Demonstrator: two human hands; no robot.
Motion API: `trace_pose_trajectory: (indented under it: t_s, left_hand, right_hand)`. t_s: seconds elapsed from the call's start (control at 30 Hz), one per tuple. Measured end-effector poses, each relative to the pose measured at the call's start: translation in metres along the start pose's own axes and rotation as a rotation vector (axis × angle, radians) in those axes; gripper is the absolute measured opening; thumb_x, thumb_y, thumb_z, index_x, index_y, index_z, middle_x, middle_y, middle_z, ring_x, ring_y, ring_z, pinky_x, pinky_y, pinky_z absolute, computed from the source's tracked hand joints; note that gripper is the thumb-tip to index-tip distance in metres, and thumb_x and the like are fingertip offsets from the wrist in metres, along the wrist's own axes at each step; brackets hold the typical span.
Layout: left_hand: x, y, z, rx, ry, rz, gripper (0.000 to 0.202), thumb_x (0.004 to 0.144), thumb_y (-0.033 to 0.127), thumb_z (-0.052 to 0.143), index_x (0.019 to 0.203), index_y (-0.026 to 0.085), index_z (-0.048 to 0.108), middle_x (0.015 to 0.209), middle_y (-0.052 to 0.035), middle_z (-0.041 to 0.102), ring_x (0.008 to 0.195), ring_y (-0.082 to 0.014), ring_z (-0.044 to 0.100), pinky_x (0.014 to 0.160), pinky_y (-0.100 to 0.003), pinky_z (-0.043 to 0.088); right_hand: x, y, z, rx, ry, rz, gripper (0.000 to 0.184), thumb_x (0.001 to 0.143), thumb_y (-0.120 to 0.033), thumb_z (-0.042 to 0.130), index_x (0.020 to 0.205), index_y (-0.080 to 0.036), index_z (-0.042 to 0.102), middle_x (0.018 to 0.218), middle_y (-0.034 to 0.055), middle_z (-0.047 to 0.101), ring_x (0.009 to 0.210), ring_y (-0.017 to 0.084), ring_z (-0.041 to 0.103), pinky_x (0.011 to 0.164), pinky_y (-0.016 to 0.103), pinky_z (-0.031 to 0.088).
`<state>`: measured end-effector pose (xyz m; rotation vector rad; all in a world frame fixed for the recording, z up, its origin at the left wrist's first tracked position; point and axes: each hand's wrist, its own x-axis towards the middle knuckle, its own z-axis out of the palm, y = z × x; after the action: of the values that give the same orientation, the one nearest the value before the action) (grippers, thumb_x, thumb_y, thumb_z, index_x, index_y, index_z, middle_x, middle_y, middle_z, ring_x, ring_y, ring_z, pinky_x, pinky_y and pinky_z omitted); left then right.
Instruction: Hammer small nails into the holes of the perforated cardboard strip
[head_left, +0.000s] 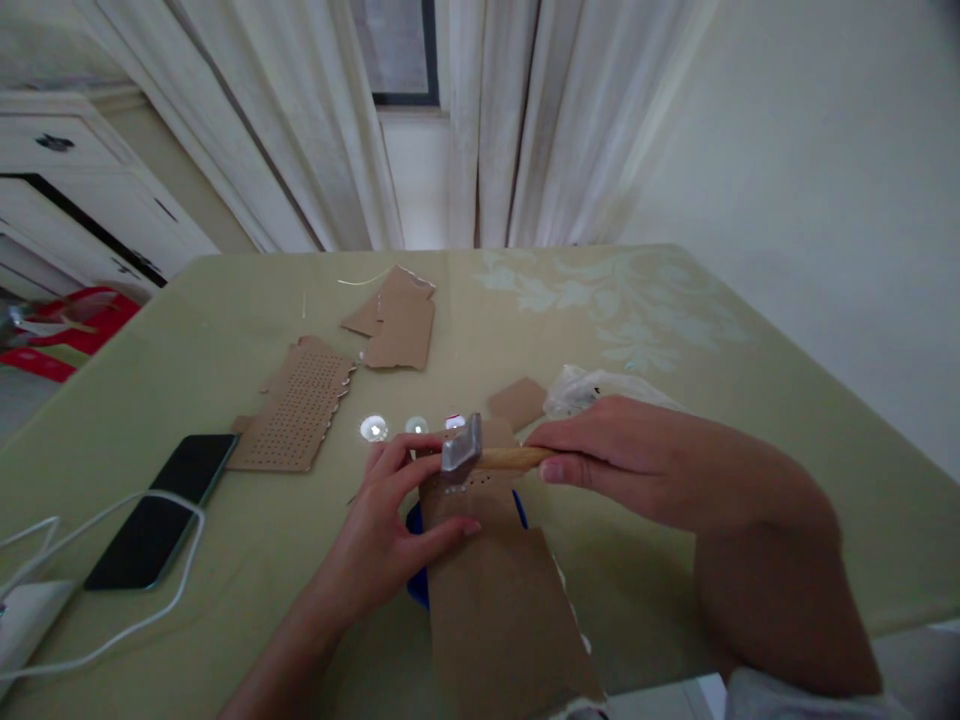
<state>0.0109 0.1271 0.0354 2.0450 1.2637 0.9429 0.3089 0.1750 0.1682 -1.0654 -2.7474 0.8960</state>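
Note:
My right hand (600, 450) is closed round the wooden handle of a small hammer (469, 452), whose metal head sits over the top end of a long cardboard strip (495, 600). My left hand (382, 530) rests on the strip's left edge, thumb pressed on the cardboard and fingers curled near the hammer head, as if pinching something too small to make out. A few small holes show in the cardboard just under the hammer head. A blue object (415, 580) lies partly hidden beneath the strip.
A perforated cardboard piece (296, 410) and other cardboard scraps (397, 325) lie on the green table (675, 330). A dark phone (161, 510) with a white cable (112, 560) is at left. A clear plastic bag (592, 385) lies behind my right hand.

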Motion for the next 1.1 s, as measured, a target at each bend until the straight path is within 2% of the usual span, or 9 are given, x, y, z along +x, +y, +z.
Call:
trace_pose_trajectory:
  t_s: [0.13,0.3,0.47,0.63,0.73,0.87,0.97,1.07,1.1]
  left_hand:
    - [0.0,-0.002,0.001,-0.037,0.002,-0.01,0.051,0.086,0.038,0.095,0.133,0.033,0.078,0.14,-0.0075,0.067,0.131,-0.0325,0.06,0.114,-0.049,0.052]
    - [-0.001,-0.002,0.004,-0.073,0.007,-0.017,0.049,0.086,0.035,0.094,0.132,0.035,0.078,0.14,-0.0057,0.068,0.131,-0.0312,0.061,0.115,-0.049,0.053]
    - [0.001,-0.002,0.008,-0.129,0.02,-0.035,0.05,0.085,0.035,0.093,0.133,0.033,0.077,0.14,-0.0068,0.068,0.132,-0.032,0.063,0.114,-0.049,0.055]
    - [0.002,-0.004,0.011,-0.175,0.034,-0.052,0.053,0.085,0.033,0.093,0.135,0.031,0.075,0.14,-0.0083,0.068,0.133,-0.0326,0.063,0.116,-0.052,0.055]
    - [0.002,-0.002,0.012,-0.192,0.036,-0.054,0.055,0.086,0.032,0.091,0.137,0.031,0.073,0.142,-0.0094,0.067,0.135,-0.0335,0.062,0.118,-0.054,0.054]
    - [0.0,0.0,0.013,-0.205,0.02,-0.081,0.058,0.088,0.034,0.09,0.142,0.033,0.07,0.148,-0.0089,0.063,0.141,-0.0338,0.058,0.122,-0.056,0.05]
    - [-0.004,-0.001,0.017,-0.238,0.078,-0.182,0.076,0.091,0.041,0.086,0.16,0.035,0.053,0.16,-0.0112,0.053,0.139,-0.0329,0.059,0.115,-0.054,0.054]
    - [-0.005,-0.004,0.022,-0.367,0.116,-0.356,0.098,0.091,0.049,0.084,0.172,0.031,0.031,0.169,-0.0174,0.046,0.133,-0.0332,0.063,0.107,-0.053,0.058]
    - [-0.005,-0.004,0.023,-0.448,0.091,-0.413,0.104,0.09,0.051,0.085,0.174,0.03,0.027,0.169,-0.0191,0.047,0.133,-0.0339,0.065,0.108,-0.054,0.058]
  right_hand:
    - [0.005,0.0,0.004,-0.07,-0.069,0.026,0.03,0.116,-0.032,0.059,0.1,-0.019,0.081,0.083,0.0037,0.078,0.074,0.021,0.068,0.07,0.033,0.04]
    - [0.0,-0.004,0.002,-0.013,-0.029,0.059,0.035,0.119,-0.039,0.052,0.109,-0.02,0.079,0.084,0.0031,0.076,0.077,0.021,0.069,0.072,0.033,0.043]
    - [0.004,-0.011,0.005,-0.013,-0.107,0.1,0.034,0.118,-0.035,0.053,0.101,-0.019,0.078,0.077,0.0023,0.072,0.074,0.021,0.068,0.07,0.032,0.041]
    - [0.011,-0.019,0.01,-0.024,-0.097,0.136,0.037,0.118,-0.038,0.051,0.104,-0.018,0.078,0.083,0.005,0.075,0.077,0.022,0.069,0.073,0.031,0.043]
    - [0.006,-0.019,0.011,-0.009,-0.12,0.147,0.037,0.118,-0.038,0.052,0.104,-0.018,0.079,0.08,0.0035,0.073,0.075,0.021,0.068,0.072,0.031,0.043]
    - [-0.012,-0.013,0.018,0.075,0.085,0.129,0.045,0.118,-0.049,0.049,0.11,-0.018,0.081,0.079,0.003,0.07,0.076,0.021,0.066,0.071,0.032,0.045]
    - [-0.021,-0.004,0.036,0.319,0.294,0.146,0.045,0.118,-0.051,0.052,0.12,-0.017,0.082,0.076,0.0005,0.065,0.066,0.016,0.058,0.062,0.028,0.043]
    - [-0.018,0.01,0.062,0.616,0.653,0.142,0.045,0.114,-0.054,0.06,0.111,-0.016,0.083,0.06,-0.0065,0.047,0.047,0.01,0.036,0.044,0.023,0.027]
    - [-0.014,0.015,0.07,0.695,0.833,0.095,0.041,0.111,-0.053,0.066,0.104,-0.015,0.082,0.058,-0.007,0.046,0.045,0.01,0.034,0.041,0.022,0.023]
